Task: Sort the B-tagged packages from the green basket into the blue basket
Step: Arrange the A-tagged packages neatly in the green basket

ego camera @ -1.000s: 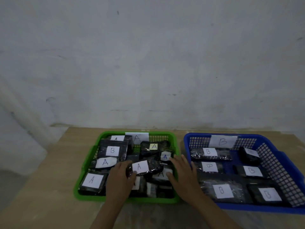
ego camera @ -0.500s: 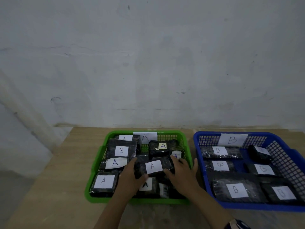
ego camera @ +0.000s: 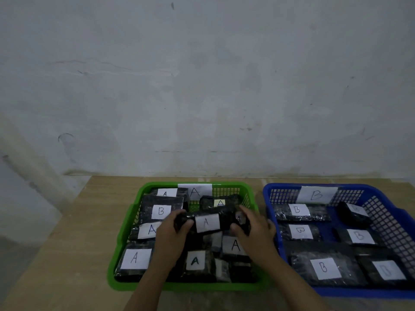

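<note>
The green basket (ego camera: 125,230) holds several black wrapped packages with white tags. Above its middle, my left hand (ego camera: 170,234) and my right hand (ego camera: 253,230) grip the two ends of one A-tagged package (ego camera: 207,223), lifted a little over the others. One B-tagged package (ego camera: 160,211) lies at the basket's back left, just beyond my left hand. To the right, the blue basket (ego camera: 386,212) holds several B-tagged packages.
Both baskets sit side by side on a wooden table (ego camera: 74,221) against a grey wall. A paper A label (ego camera: 195,191) hangs on the green basket's back wall, a B label (ego camera: 316,194) on the blue one's. Bare tabletop lies left of the green basket.
Both hands have closed round the middle A-tagged package and raised it off the pile. The camera view has shifted, so the baskets sit further right in frame.
</note>
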The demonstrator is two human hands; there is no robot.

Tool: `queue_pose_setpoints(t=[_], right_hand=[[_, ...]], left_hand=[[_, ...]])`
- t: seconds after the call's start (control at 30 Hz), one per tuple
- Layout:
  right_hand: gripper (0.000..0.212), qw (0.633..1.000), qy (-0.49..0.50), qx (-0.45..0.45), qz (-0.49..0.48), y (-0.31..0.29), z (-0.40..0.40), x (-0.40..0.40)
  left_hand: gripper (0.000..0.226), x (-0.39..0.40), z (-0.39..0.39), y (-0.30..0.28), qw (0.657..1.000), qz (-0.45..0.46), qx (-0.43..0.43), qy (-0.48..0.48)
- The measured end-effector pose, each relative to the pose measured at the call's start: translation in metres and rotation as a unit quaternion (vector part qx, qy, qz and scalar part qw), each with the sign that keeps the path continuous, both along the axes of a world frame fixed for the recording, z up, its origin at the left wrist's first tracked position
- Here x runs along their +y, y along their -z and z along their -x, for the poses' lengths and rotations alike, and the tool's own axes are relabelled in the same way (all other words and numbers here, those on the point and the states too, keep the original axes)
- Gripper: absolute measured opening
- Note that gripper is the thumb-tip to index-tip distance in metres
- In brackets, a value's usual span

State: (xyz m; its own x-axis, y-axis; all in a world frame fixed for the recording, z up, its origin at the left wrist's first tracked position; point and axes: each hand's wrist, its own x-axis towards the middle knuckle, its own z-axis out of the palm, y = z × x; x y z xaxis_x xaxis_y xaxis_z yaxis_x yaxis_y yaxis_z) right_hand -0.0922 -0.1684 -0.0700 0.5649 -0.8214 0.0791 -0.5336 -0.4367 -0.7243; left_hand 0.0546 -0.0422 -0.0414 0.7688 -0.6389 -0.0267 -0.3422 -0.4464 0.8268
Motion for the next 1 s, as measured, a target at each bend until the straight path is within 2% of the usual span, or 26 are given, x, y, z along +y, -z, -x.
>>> queue_pose_setpoints(t=[0.07,0.13,0.27,0.37,0.5,0.63,0.67,0.83,0.93,1.0], right_hand=[[0.045,0.999,0.013,0.018,0.045,-0.004,-0.002,-0.012],[0.045,0.994,-0.007,0.084,0.064,-0.007,-0.004,-0.024],[0.047,0.974,-0.066,0.195,0.094,0.000,-0.008,-0.036],[0.043,0.966,-0.074,0.191,0.154,0.012,-0.008,-0.039],[0.052,0.949,-0.062,0.207,0.229,0.022,-0.006,-0.042],[0.022,0.964,-0.075,0.224,0.127,0.005,-0.005,-0.040],[0.020,0.964,-0.083,0.225,0.113,0.004,-0.005,-0.039],[0.029,0.979,-0.058,0.168,0.097,0.000,-0.003,-0.037],[0.029,0.990,-0.024,0.113,0.076,-0.008,0.004,-0.039],[0.030,0.991,-0.026,0.110,0.069,-0.013,0.007,-0.038]], left_hand=[[0.026,-0.004,-0.006,-0.007,0.998,0.042,-0.011,-0.042],[0.030,-0.009,-0.013,-0.011,0.995,0.065,-0.008,-0.077],[0.034,-0.026,-0.022,-0.010,0.993,0.066,0.001,-0.093],[0.028,-0.046,-0.026,-0.002,0.996,0.048,0.003,-0.077],[0.024,-0.073,-0.026,0.010,0.998,0.011,0.007,-0.054],[0.027,-0.089,-0.025,0.017,0.999,-0.024,0.029,-0.037],[0.027,-0.089,-0.025,0.018,0.998,-0.024,0.038,-0.041],[0.029,-0.086,-0.025,0.022,0.996,-0.022,0.060,-0.066],[0.027,-0.089,-0.022,0.026,0.998,-0.025,0.044,-0.044],[0.022,-0.094,-0.018,0.031,0.999,-0.032,0.032,-0.030]])
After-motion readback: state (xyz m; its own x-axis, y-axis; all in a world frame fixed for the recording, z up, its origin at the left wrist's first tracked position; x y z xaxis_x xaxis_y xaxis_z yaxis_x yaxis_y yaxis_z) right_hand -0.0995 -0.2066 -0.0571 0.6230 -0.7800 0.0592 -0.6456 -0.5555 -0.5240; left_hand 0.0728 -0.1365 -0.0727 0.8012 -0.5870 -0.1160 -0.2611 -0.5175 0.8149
